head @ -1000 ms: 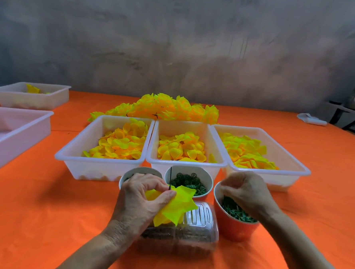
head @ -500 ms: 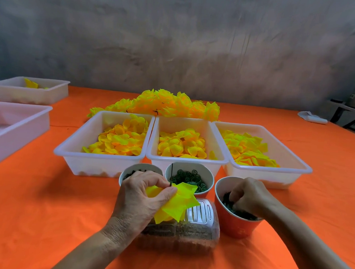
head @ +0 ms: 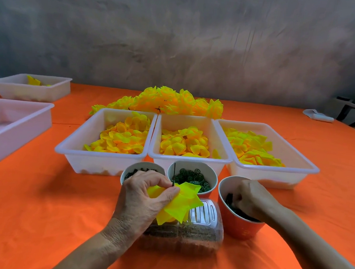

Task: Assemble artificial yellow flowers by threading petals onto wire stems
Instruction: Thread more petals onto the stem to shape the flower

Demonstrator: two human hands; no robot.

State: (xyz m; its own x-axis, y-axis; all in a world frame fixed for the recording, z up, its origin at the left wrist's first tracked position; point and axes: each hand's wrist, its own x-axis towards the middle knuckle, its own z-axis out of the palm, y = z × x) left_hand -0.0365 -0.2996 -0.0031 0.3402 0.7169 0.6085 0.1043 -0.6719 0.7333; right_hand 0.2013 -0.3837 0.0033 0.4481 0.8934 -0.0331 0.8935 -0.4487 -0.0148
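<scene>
My left hand (head: 145,197) pinches a thin dark wire stem (head: 173,176) that points upward, with bright yellow petals (head: 180,204) threaded on it and hanging to the right of my fingers. My right hand (head: 251,199) is curled down inside the red paper cup (head: 237,225), its fingertips buried in small dark green pieces; what it holds is hidden. Three white bins of loose yellow petals stand behind: left (head: 100,152), middle (head: 189,158), right (head: 274,169). A heap of finished yellow flowers (head: 170,102) lies beyond them.
Two more cups stand by my left hand: one with dark pieces (head: 138,168), one with green rings (head: 193,174). A clear plastic box (head: 200,229) sits under the petals. Two white bins (head: 17,122) (head: 32,88) are at the left on the orange table (head: 43,209).
My right hand has dipped deeper into the red cup and the cup tilts slightly. My left hand keeps the stem and petals in nearly the same place.
</scene>
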